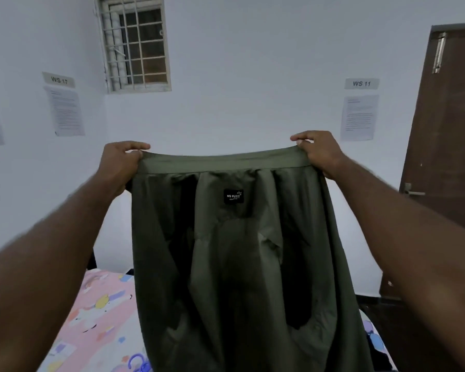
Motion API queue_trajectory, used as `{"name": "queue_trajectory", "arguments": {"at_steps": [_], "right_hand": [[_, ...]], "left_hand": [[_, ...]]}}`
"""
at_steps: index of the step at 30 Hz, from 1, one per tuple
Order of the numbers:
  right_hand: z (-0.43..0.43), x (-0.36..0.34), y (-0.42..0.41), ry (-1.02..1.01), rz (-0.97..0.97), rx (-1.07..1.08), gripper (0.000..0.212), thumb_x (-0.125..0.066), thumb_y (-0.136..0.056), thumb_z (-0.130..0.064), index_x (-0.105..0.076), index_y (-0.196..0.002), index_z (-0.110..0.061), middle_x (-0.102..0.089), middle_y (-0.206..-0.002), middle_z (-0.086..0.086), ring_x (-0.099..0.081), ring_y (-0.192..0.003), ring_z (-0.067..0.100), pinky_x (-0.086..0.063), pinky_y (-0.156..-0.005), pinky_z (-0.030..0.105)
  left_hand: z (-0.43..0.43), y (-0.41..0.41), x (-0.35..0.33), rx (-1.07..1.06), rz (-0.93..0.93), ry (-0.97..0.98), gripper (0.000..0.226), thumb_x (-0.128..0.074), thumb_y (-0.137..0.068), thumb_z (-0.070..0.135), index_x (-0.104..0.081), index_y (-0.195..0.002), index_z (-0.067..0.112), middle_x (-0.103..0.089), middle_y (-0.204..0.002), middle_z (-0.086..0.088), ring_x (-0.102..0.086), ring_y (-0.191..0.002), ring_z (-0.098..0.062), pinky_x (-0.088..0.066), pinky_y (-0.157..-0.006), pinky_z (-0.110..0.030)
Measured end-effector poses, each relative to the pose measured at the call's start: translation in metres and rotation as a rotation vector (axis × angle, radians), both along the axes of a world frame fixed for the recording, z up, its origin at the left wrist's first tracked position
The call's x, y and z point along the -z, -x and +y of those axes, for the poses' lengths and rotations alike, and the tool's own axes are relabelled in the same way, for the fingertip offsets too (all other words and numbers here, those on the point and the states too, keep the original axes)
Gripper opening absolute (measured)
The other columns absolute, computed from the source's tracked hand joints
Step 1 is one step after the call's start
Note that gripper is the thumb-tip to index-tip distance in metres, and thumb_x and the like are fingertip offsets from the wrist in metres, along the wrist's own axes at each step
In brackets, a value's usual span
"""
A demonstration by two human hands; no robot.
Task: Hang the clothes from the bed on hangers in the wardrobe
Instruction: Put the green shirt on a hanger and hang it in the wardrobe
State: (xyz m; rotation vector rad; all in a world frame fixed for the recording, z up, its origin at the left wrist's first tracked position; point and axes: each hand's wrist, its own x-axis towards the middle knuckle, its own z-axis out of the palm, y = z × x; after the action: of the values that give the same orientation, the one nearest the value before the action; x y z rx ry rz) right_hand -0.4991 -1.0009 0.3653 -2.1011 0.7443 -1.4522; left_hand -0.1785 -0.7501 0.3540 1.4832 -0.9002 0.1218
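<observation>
An olive-green garment (236,264) with a small black label near its top hangs spread out in front of me, above the bed (97,312). My left hand (120,163) grips the left end of its top band, and my right hand (318,153) grips the right end. The band is stretched nearly straight between both hands at chest height. The fabric hides most of the bed behind it. No hanger or wardrobe is in view.
The bed has a pink patterned sheet, seen at the lower left and lower right. A white wall with a barred window (134,44) and paper notices (65,111) is ahead. A brown door (446,130) stands at the right.
</observation>
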Motion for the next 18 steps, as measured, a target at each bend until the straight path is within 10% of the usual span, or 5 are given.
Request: {"name": "queue_trajectory", "arguments": {"at_steps": [11, 15, 18], "right_hand": [[0.005, 0.005, 0.021, -0.272, 0.075, -0.312, 0.025, -0.069, -0.089, -0.033, -0.075, -0.092, -0.009, -0.074, -0.1, 0.003, -0.065, -0.091, 0.007, -0.051, -0.079, 0.018], [0.006, 0.005, 0.032, -0.178, 0.341, -0.282, 0.017, -0.08, -0.079, -0.012, -0.076, -0.094, -0.008, -0.074, -0.098, 0.002, -0.066, -0.088, 0.005, -0.051, -0.08, 0.016], [0.001, 0.009, 0.037, -0.116, 0.433, -0.196, 0.014, -0.081, -0.078, -0.011, -0.077, -0.091, -0.007, -0.075, -0.096, 0.003, -0.067, -0.09, 0.012, -0.052, -0.084, 0.025]], "left_hand": [[0.002, 0.002, 0.001, 0.177, 0.161, -0.084, 0.023, -0.073, -0.079, 0.021, -0.072, -0.059, 0.01, -0.071, -0.08, -0.009, -0.062, -0.077, -0.023, -0.049, -0.074, -0.035], [0.016, 0.003, -0.001, 0.283, -0.061, -0.341, 0.073, -0.082, -0.053, 0.067, -0.073, -0.079, -0.001, -0.072, -0.086, -0.012, -0.065, -0.079, -0.022, -0.051, -0.078, -0.037], [0.02, 0.006, 0.002, 0.28, -0.236, -0.614, 0.046, -0.086, -0.059, 0.051, -0.076, -0.078, 0.01, -0.073, -0.079, -0.008, -0.069, -0.072, -0.022, -0.055, -0.063, -0.036]]}}
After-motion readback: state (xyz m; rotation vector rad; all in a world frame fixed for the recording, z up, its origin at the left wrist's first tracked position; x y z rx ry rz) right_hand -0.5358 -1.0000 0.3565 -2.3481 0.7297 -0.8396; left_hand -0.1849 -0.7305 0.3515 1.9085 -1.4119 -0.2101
